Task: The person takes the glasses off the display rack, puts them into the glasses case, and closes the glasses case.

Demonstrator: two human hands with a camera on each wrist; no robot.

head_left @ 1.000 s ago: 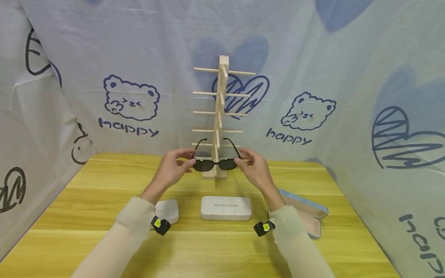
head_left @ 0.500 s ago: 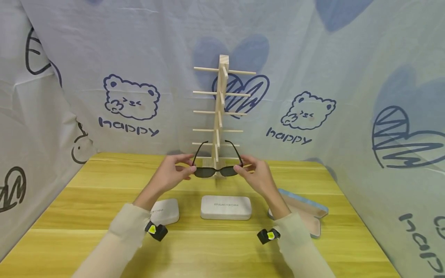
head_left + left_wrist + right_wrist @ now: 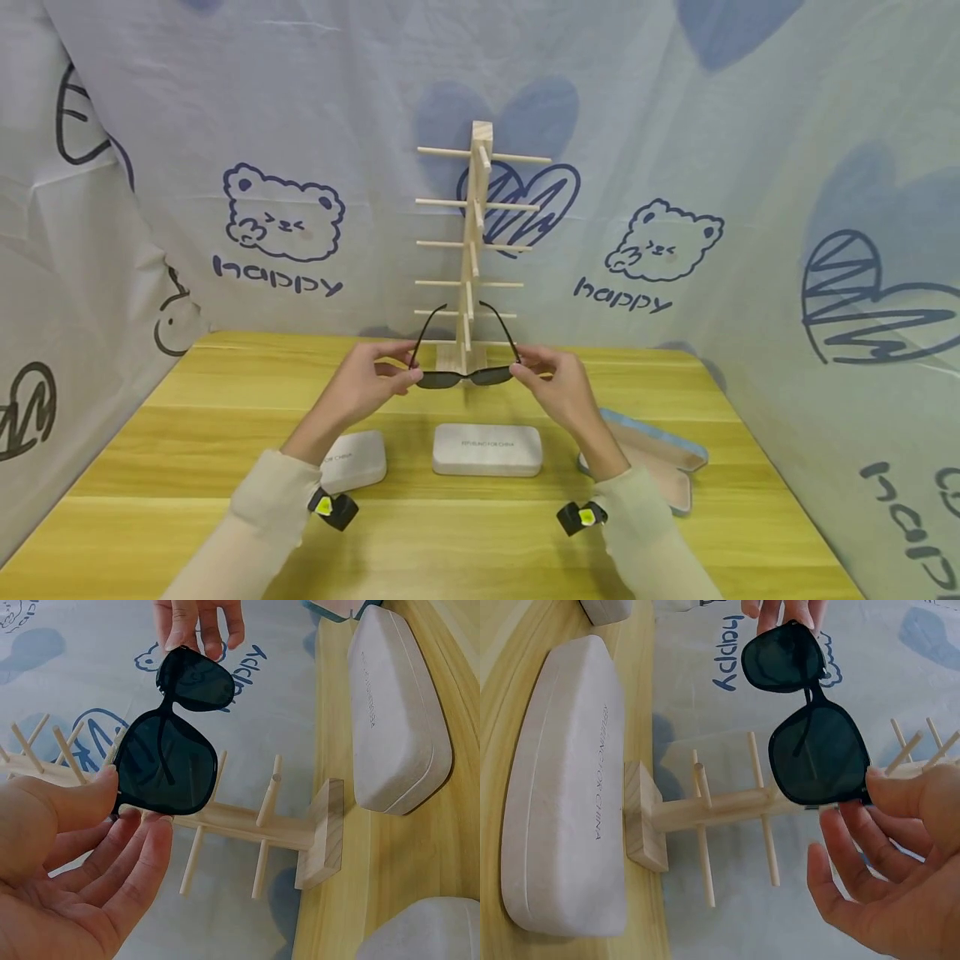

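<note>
A pair of black sunglasses (image 3: 441, 380) is held level in front of the lower part of a wooden glasses stand (image 3: 477, 217), its temples unfolded and pointing toward the stand. My left hand (image 3: 367, 380) pinches the left hinge corner between thumb and fingers. At the other hinge corner my right hand (image 3: 558, 385) does the same. In the left wrist view the dark lenses (image 3: 169, 761) face the camera. The right wrist view shows the thumb and fingers of the right hand (image 3: 892, 847) at the frame's edge. Whether the temples touch a peg, I cannot tell.
A white glasses case (image 3: 487, 450) lies closed on the wooden table (image 3: 450, 542) in front of the stand. Another white case (image 3: 356, 461) is partly behind the left forearm. An open blue case (image 3: 660, 458) lies at the right, partly behind the right arm. A printed cloth (image 3: 375, 100) hangs behind.
Both hands have lowered the sunglasses and brought them slightly nearer the person. The lenses now look narrower, tilted more edge-on to the head view. The grip stays the same.
</note>
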